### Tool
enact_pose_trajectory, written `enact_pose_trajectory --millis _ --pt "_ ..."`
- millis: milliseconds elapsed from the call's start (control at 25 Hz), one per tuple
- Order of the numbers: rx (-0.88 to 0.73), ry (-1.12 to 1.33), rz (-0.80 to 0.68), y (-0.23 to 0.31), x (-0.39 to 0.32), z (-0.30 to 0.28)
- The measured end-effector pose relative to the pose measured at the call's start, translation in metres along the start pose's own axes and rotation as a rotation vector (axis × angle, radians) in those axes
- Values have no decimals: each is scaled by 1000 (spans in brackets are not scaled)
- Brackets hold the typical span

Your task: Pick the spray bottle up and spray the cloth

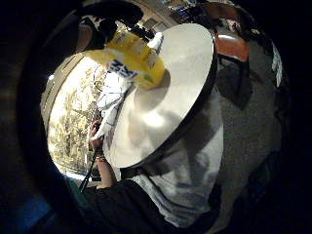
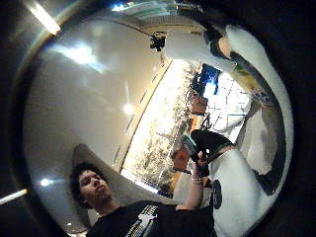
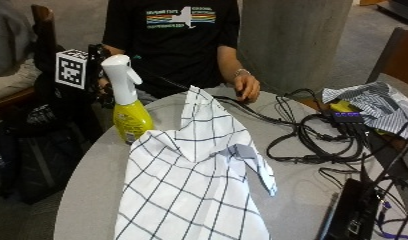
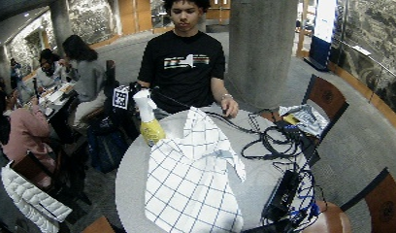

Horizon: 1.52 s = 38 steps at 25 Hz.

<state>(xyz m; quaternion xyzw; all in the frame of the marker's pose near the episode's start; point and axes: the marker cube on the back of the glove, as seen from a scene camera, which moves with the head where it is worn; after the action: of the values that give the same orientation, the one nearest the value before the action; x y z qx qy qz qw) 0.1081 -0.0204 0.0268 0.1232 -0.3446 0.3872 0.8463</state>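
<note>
At the left of the outside view, the bottle (image 3: pixel 127 100) is standing upright on the desk (image 3: pixel 91 190), its yellow base touching the checked cloth (image 3: pixel 191 180) spreading toward lower centre. The gloved right hand (image 3: pixel 101 75) is sitting just behind the white sprayer; whether its fingers are closing on it, I cannot tell. The bottle looks light, rigid and smooth, so gripping its narrow neck under the trigger seems best.
</note>
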Motion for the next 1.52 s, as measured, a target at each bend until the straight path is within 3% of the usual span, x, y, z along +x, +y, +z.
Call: enact_pose_trajectory --millis 560,1159,1519 --pt "-26 2 73 -69 21 27" --pt "-1 -210 -15 -69 31 26" --pt "132 -198 26 -64 40 12"
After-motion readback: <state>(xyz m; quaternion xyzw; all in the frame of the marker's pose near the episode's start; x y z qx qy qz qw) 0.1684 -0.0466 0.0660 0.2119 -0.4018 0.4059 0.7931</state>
